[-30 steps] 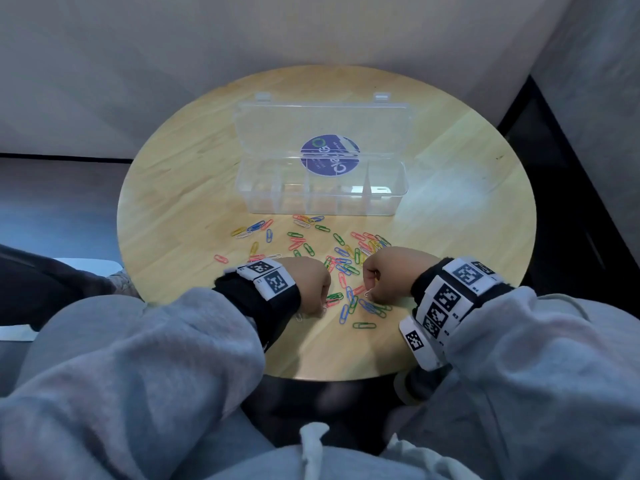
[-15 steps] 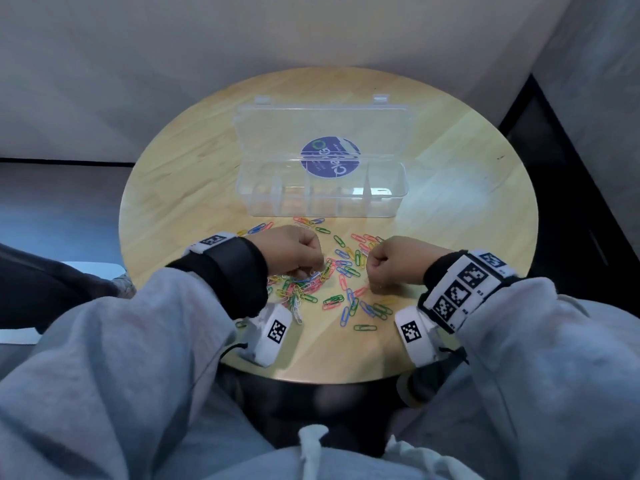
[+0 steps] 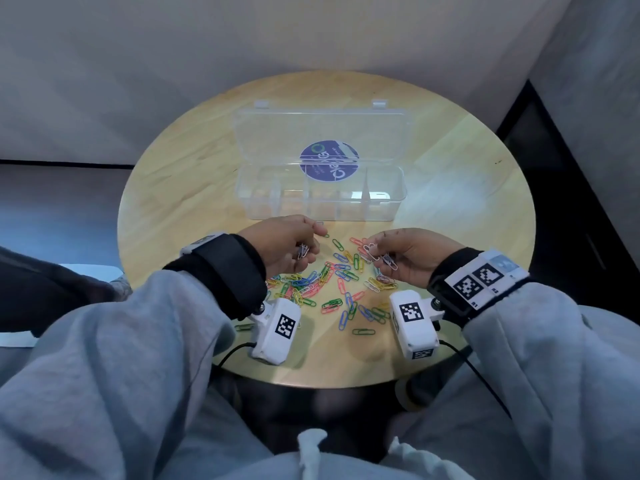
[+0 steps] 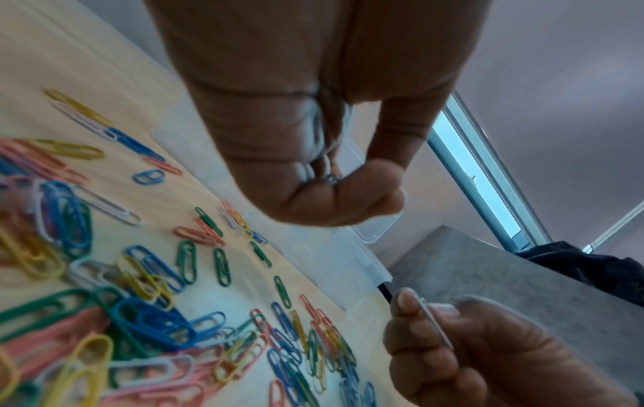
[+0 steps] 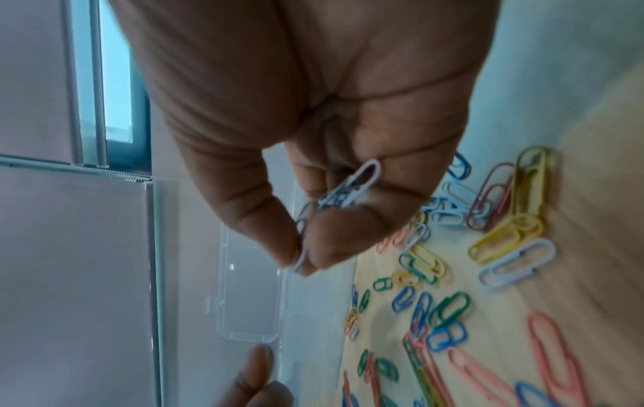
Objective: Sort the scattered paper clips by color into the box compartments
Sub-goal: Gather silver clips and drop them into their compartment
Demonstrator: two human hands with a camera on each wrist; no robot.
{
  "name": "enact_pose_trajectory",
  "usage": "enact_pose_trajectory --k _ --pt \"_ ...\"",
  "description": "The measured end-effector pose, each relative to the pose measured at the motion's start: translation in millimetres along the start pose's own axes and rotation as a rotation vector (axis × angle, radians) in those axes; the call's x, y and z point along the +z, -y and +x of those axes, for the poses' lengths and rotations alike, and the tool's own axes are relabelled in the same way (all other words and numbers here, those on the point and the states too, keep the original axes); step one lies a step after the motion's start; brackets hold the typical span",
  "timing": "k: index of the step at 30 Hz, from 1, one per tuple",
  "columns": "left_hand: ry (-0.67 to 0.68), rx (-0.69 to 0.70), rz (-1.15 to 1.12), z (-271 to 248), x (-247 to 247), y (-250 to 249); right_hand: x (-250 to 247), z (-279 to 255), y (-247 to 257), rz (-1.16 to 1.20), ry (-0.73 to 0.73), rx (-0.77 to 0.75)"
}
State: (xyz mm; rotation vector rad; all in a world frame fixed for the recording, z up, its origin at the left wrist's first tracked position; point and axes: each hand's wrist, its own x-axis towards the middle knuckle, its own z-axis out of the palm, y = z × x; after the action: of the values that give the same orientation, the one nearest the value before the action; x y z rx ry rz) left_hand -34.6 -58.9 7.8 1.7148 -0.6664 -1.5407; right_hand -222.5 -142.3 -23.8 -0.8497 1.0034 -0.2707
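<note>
Colored paper clips (image 3: 332, 285) lie in a loose pile on the round wooden table (image 3: 180, 202), in front of a clear compartment box (image 3: 322, 211) whose lid (image 3: 322, 133) stands open. My left hand (image 3: 298, 247) is raised over the pile's far left and its curled fingers grip a few white clips (image 3: 304, 251); the same white clips (image 4: 327, 170) peek out of the fist in the left wrist view. My right hand (image 3: 398, 254) hovers over the pile's right side and pinches white clips (image 3: 373, 253) between thumb and fingers, seen close as white clips (image 5: 352, 187). The box compartments look empty.
The box's lid carries a round purple sticker (image 3: 328, 161). Wrist camera units (image 3: 277, 327) hang under both forearms near the table's front edge. A dark gap (image 3: 561, 202) lies to the table's right, and grey sleeves fill the foreground.
Both hands have lifted off the pile and moved forward toward the box. They have turned so the white clips they hold now show.
</note>
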Motion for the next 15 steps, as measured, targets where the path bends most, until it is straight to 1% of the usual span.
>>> enact_pose_trajectory --k 3,4,6,8,11,12,15 --pt "0.025 -0.024 -0.036 -1 6 -3 1 0 0 0.128 0.023 0.044" --pt "0.025 -0.032 -0.009 -1 8 -3 1 -1 0 0.175 0.016 0.053" --pt "0.014 -0.040 0.119 3 14 -5 1 -2 1 0.253 -0.019 0.048" --pt "0.020 -0.010 0.347 6 21 -6 0 -4 2 0.301 -0.035 0.036" --pt "0.029 0.165 0.865 10 34 -6 -6 -5 5 0.318 -0.052 0.025" --pt "0.025 0.208 1.003 10 40 -7 -8 -5 7 0.307 -0.072 0.019" --pt "0.073 0.276 1.280 15 60 -6 -14 -5 9 0.182 -0.127 -0.005"
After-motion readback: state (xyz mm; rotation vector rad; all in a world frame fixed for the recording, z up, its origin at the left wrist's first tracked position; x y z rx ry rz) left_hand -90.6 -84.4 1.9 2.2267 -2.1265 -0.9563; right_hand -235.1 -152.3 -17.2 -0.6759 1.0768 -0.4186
